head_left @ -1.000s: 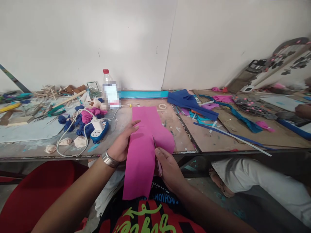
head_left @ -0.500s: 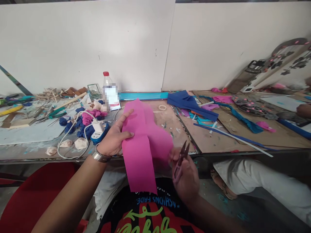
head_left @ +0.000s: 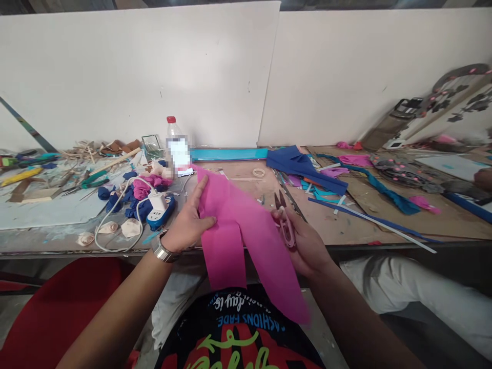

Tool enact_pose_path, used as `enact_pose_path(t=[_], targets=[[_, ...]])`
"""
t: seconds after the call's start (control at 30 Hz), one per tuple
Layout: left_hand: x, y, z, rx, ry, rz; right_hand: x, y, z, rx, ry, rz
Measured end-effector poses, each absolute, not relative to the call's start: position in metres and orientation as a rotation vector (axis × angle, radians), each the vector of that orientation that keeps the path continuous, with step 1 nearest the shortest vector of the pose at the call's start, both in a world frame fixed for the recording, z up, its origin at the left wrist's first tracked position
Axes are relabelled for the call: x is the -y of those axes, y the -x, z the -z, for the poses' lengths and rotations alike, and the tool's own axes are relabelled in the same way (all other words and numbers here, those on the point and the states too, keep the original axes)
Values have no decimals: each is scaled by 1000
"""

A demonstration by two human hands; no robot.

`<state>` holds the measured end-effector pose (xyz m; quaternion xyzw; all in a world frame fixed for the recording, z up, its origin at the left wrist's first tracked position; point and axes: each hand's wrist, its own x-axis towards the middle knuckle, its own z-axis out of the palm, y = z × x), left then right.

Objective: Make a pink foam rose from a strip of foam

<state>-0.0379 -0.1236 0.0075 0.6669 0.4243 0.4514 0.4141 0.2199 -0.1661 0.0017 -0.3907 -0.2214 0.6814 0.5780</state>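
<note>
Swung downward since the earlier frame: right strip [head_left: 269, 256] of the pink sheet [head_left: 223, 200], lying across the near edge of the table [head_left: 242, 170] with both strips hanging. Steadied by the left hand [head_left: 187, 225], with thumb and index finger spread. Held in curled fingers of the right hand [head_left: 309, 243]: snips [head_left: 282, 209] with blades [head_left: 282, 199] parted. Hard to tell, through blur, if also pinching the sheet. Could tear further between strips if tugged, or be nicked by blades so close.
</note>
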Motion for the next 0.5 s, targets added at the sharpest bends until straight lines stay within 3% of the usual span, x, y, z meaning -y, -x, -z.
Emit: enact_pose_path(t=[0.17,0.3,0.5], targets=[[127,32,8,-1281,-1762,-988,143,-245,14,902,1223,-1381],[126,26,19,-1300,-1786,-986,163,-247,7,1277,1311,-796],[123,26,17,-1344,-1703,-966,212,-200,18,1164,1077,-1668]])
